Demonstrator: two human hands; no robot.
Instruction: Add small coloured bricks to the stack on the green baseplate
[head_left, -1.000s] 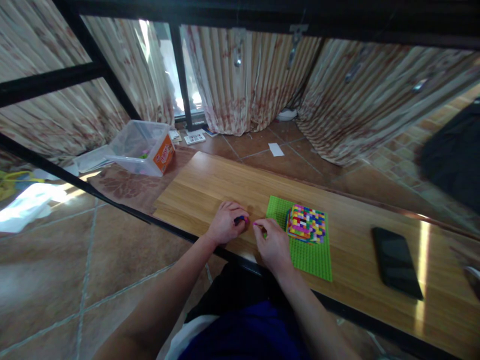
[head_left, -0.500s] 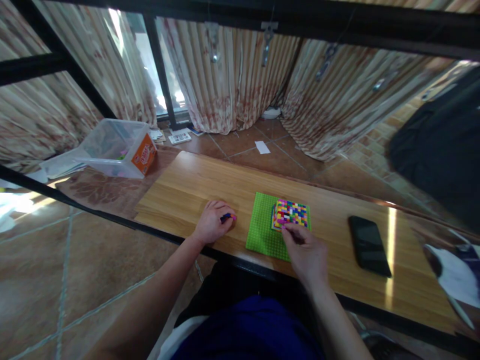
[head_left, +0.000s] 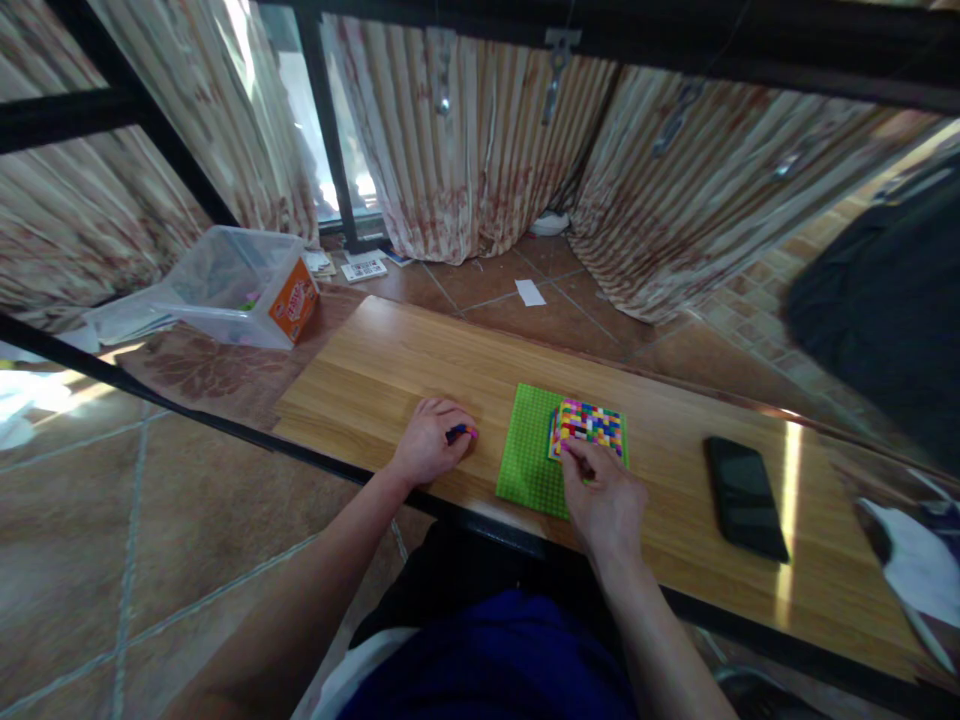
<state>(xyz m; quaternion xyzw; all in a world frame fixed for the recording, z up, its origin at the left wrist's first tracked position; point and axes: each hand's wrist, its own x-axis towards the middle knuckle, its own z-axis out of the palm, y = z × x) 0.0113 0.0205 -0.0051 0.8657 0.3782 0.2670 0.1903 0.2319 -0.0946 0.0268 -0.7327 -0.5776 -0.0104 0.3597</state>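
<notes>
A person's right hand pinches an apparent pink brick at the near edge of a brick stack on a green baseplate; the left hand curls around small bricks on the counter. An off-centre press could dislodge neighbours. One second earlier, both hands were close together.

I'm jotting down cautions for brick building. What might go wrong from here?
The right hand is at the near left corner of the brick stack, so an uneven push might loosen bricks there. The small bricks held in the left hand might slip out and drop, since the table has its near edge close by.
</notes>
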